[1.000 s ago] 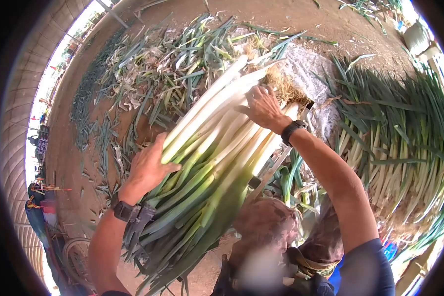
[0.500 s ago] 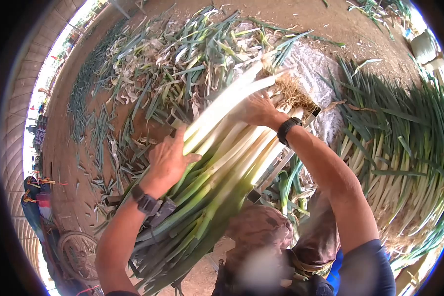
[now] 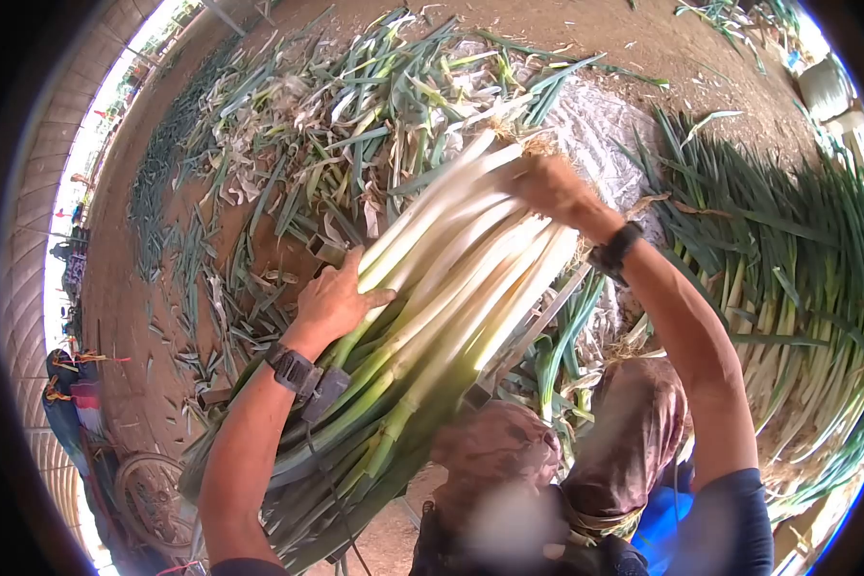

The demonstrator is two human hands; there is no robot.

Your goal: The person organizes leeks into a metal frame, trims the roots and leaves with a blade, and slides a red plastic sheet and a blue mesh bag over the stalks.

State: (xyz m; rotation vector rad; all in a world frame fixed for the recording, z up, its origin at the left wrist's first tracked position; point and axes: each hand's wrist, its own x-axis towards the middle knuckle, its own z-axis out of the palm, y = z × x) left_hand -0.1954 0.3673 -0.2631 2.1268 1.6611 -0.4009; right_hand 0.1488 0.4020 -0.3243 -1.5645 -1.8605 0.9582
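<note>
A thick bunch of leeks (image 3: 470,278) lies slantwise across a metal frame (image 3: 533,331) before me, white ends up and to the right, green leaves toward my lap. My left hand (image 3: 336,300) grips the bunch along its left side, thumb over the stalks and fingers mostly hidden behind. At the root end, my right hand (image 3: 562,197) is bent over the tips of the white stalks, its fingers smeared by motion. Dark wrist bands sit on both my wrists. The roots (image 3: 542,144) show just past the right hand.
A large pile of leeks (image 3: 758,259) lies on the right. Cut leaves and peelings (image 3: 336,125) cover the ground ahead, beside a whitish plastic sheet (image 3: 600,134). A bicycle wheel (image 3: 154,499) stands at lower left. My knees (image 3: 634,432) are close under the frame.
My right hand has lifted from among the stalks and moved slightly right, over the root ends. The white ends now lie more evenly together. My left hand stays on the bunch's left side.
</note>
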